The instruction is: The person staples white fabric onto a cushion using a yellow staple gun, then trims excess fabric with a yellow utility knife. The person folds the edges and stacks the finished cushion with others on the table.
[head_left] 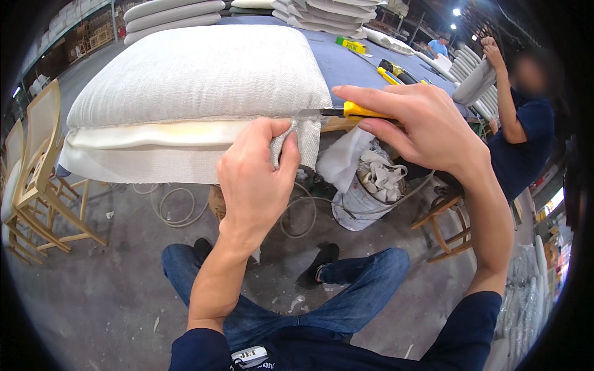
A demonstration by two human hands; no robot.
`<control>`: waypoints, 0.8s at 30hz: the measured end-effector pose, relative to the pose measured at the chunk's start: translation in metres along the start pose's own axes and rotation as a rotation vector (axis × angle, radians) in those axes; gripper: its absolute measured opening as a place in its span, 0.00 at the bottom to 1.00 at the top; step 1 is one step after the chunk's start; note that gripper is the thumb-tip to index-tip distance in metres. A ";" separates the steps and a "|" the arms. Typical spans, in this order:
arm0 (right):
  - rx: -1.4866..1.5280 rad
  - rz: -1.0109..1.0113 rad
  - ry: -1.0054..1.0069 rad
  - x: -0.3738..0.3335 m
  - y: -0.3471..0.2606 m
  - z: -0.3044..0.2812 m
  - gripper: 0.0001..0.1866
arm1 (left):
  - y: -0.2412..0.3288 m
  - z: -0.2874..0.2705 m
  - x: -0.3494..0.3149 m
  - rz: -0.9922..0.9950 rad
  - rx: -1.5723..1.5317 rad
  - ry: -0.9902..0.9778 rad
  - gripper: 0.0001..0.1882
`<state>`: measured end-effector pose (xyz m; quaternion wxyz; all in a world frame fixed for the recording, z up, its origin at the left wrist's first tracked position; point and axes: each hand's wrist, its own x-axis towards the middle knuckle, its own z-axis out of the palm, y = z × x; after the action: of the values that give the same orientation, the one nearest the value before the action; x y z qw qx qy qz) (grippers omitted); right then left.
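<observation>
A padded seat cushion (198,68) in pale woven fabric lies on the blue-topped table. Along its near side the cover hangs loose as a flap (148,164), and a strip of white padding (167,134) shows between. My left hand (257,170) pinches a fold of the fabric near the cushion's right corner. In my right hand (427,120) is a yellow and black utility knife (365,111), its blade pointing left. The blade touches or lies very close to the fabric at that corner, just above my left fingers.
Tools and a yellow-green box (351,44) lie on the blue table (365,71), with stacked cushions (334,15) behind. Below stands a white bucket (356,210) of scraps, near a loose hose (297,232). Wooden chairs (46,167) stand left; a co-worker (526,123) handles a cushion at right.
</observation>
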<state>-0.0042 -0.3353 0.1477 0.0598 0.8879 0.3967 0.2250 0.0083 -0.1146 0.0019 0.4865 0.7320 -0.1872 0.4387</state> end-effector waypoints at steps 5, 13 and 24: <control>-0.066 -0.015 -0.039 0.013 -0.008 -0.001 0.21 | -0.001 -0.003 -0.002 -0.037 -0.085 -0.033 0.07; -0.190 0.083 -0.188 0.019 -0.019 -0.012 0.16 | -0.002 0.002 -0.005 0.009 -0.079 -0.019 0.06; -0.146 0.150 -0.289 0.011 -0.020 -0.014 0.14 | 0.016 -0.004 -0.012 -0.159 -0.248 -0.132 0.09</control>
<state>-0.0178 -0.3149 0.1584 0.1632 0.9315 0.2992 0.1272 -0.0114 -0.1203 0.0010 0.5929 0.7062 -0.2130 0.3231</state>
